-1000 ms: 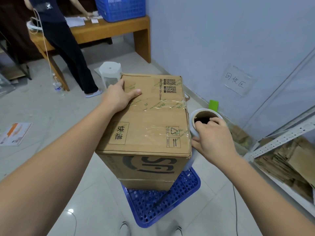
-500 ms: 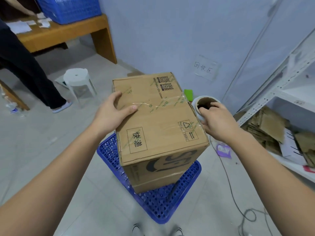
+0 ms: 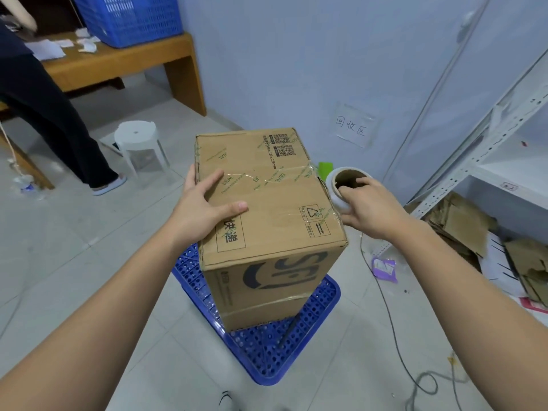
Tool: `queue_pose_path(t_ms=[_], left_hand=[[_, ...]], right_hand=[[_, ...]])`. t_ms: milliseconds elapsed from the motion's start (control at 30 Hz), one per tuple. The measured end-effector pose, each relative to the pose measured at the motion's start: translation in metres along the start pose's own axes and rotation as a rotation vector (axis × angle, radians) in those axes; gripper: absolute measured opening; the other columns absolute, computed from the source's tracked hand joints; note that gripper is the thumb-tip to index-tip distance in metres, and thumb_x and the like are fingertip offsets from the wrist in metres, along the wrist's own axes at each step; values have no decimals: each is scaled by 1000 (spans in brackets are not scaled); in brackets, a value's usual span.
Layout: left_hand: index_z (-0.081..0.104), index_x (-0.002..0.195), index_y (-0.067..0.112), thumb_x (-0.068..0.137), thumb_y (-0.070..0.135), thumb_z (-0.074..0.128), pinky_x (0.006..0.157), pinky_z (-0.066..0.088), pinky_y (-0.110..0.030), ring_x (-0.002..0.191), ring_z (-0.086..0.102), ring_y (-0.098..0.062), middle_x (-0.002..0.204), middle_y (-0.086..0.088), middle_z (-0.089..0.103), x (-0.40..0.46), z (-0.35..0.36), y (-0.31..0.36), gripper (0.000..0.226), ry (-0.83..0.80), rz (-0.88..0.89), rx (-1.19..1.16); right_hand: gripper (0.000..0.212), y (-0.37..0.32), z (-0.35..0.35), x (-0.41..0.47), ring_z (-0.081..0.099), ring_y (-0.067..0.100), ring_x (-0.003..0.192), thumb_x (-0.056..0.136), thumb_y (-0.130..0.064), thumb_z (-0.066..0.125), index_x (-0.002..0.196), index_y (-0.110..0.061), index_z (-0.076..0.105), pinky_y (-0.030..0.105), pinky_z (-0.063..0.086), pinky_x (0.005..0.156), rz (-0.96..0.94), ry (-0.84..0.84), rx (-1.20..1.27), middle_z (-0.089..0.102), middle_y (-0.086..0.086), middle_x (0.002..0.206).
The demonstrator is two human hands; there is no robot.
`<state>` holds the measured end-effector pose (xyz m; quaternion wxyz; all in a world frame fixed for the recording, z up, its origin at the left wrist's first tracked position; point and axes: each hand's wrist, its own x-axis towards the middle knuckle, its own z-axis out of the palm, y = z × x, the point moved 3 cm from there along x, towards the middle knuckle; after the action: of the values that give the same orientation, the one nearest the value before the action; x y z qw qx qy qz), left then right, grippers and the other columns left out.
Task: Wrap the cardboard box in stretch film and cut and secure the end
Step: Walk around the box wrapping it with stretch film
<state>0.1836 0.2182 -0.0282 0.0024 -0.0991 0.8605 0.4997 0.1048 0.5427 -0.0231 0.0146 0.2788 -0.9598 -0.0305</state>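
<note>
Far left we see another person's dark trouser legs (image 3: 50,120) by a wooden bench (image 3: 124,62) w/ a blue basket (image 3: 130,16) and paper scraps on top. A white plastic stool (image 3: 138,143) stands on the tile floor just right of the legs.

Our left hand (image 3: 204,209) rests on the top face of the cardboard box (image 3: 267,209) at its left edge, fingers straight and spread wide, thumb lying across the top, palm down; it grips nothing. The box stands upright on a blue perforated crate (image 3: 296,345) turned bottom-up on the floor. Clear film/tape bands run across the box top, and one goes round the lower front.

Just beside the box's upper right edge is the stretch film roll (image 3: 344,188), its open cardboard core facing us. Our right hand (image 3: 373,209) holds it: fingers hooked into the core, thumb under the roll's outer side. Whether the roll touches the box we can't tell.

Further right: a handwritten paper sign (image 3: 354,126) on the wall, a grey cable (image 3: 394,330) on the floor, a purple wrapper (image 3: 384,268), then a white metal rack (image 3: 489,149) w/ flattened cardboard (image 3: 462,223) piled under it.
</note>
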Motion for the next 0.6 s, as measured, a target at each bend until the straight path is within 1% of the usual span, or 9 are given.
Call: queue_pose_path(t_ms=[100, 200, 267, 333, 400, 433, 467, 500, 600], left_hand=[[29, 162, 25, 75, 50, 85, 123, 20, -40, 155, 16, -16, 170, 14, -9, 5, 4, 1, 106, 4, -31, 12], [23, 163, 23, 74, 52, 84, 124, 20, -41, 156, 16, -17, 170, 16, -10, 7, 4, -3, 112, 1, -44, 11], [19, 164, 23, 75, 51, 84, 124, 20, -40, 156, 15, -16, 170, 17, -10, 7, 4, -5, 114, 6, -53, 17], [18, 164, 22, 77, 50, 84, 124, 20, -41, 156, 15, -17, 170, 16, -11, 6, 4, -5, 112, 8, -56, 27], [18, 164, 23, 78, 50, 83, 124, 19, -43, 156, 14, -17, 170, 16, -11, 6, 4, -5, 111, 11, -58, 34], [18, 164, 24, 79, 49, 83, 124, 19, -43, 156, 13, -17, 170, 17, -11, 7, 4, -5, 110, 12, -60, 41], [18, 164, 24, 79, 49, 83, 124, 19, -43, 156, 13, -17, 170, 17, -10, 7, 4, -4, 109, 14, -62, 48], [18, 164, 24, 80, 48, 83, 124, 19, -43, 156, 13, -18, 170, 17, -10, 7, 5, -4, 109, 16, -64, 51], [19, 164, 22, 81, 48, 82, 124, 20, -42, 156, 12, -17, 170, 17, -10, 7, 6, -3, 108, 20, -60, 51]], right_hand=[[37, 12, -3, -15, 61, 23, 97, 85, -52, 68, 85, -21, 48, 33, 24, 116, -60, -15, -4, 61, -7, 81], [42, 24, -3, -25, 59, 24, 93, 83, -57, 67, 85, -17, 51, 28, 20, 116, -66, 23, 23, 61, -3, 75], [44, 30, -2, -28, 55, 23, 84, 83, -57, 67, 81, -16, 49, 31, 27, 114, -71, 37, 55, 57, -2, 69], [47, 35, -3, -29, 46, 20, 79, 81, -58, 68, 76, -18, 43, 38, 40, 101, -67, 29, 79, 50, -3, 64], [49, 39, -6, -30, 41, 20, 74, 80, -58, 69, 72, -21, 37, 42, 45, 86, -72, 21, 71, 44, -5, 61], [50, 41, -6, -30, 40, 20, 72, 79, -57, 70, 71, -23, 34, 42, 46, 83, -78, 13, 63, 42, -6, 60], [51, 43, -5, -30, 39, 19, 72, 79, -55, 71, 70, -25, 31, 42, 46, 84, -90, 2, 61, 41, -7, 60], [52, 44, -4, -30, 40, 20, 74, 79, -53, 73, 70, -26, 29, 41, 45, 90, -109, -11, 65, 40, -8, 60], [51, 45, 2, -26, 51, 24, 81, 81, -42, 75, 70, -28, 28, 33, 31, 111, -211, -44, 36, 45, -8, 61]])
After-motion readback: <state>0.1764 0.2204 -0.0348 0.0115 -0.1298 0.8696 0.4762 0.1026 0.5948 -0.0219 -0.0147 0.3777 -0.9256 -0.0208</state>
